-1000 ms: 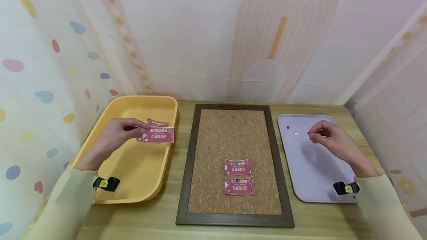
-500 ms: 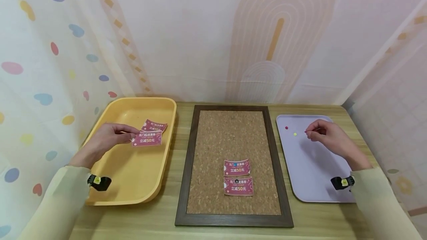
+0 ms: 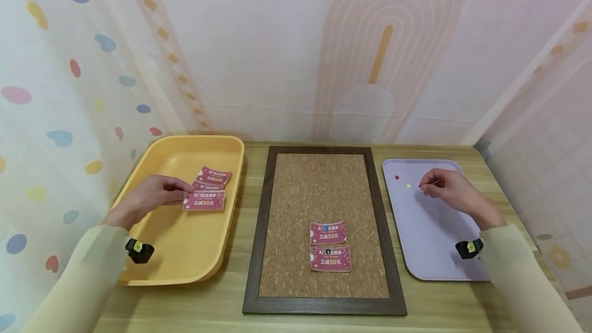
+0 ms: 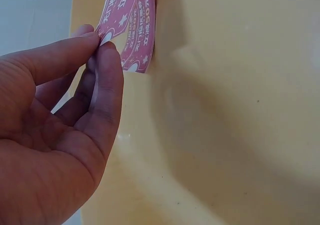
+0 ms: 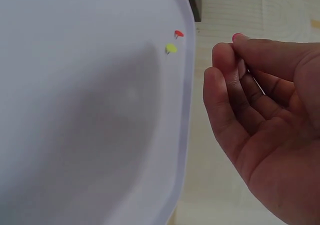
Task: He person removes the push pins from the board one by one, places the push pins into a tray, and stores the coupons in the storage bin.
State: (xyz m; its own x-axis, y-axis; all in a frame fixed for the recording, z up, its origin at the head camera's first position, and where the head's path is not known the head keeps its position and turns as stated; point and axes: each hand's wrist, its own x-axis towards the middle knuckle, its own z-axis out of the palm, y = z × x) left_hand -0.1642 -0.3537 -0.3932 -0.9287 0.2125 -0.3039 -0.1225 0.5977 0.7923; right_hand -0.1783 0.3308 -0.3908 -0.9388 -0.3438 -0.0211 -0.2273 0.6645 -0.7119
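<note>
My left hand (image 3: 154,197) pinches a pink paper coupon (image 3: 204,202) by its left edge, over the yellow tray (image 3: 185,261). Behind it in that tray lie two more coupons (image 3: 215,174), overlapping each other in the head view. Over the purple tray (image 3: 435,240), my right hand (image 3: 450,189) pinches a small red thumbtack (image 5: 237,36) between thumb and index finger; only its head peeks out. A red thumbtack (image 5: 179,34) and a yellow thumbtack (image 5: 171,48) rest on the purple tray near its far left corner.
Between the trays lies a cork board (image 3: 324,189) in a dark wooden frame. Two coupons sit one above the other on its lower part, the upper (image 3: 330,236) with a blue tack, the lower (image 3: 330,262) with a black one. A patterned curtain (image 3: 268,55) hangs behind the table.
My left hand has drawn the coupon left and slightly toward me, uncovering more of the two coupons behind. My right hand has shifted slightly left with the thumbtack.
</note>
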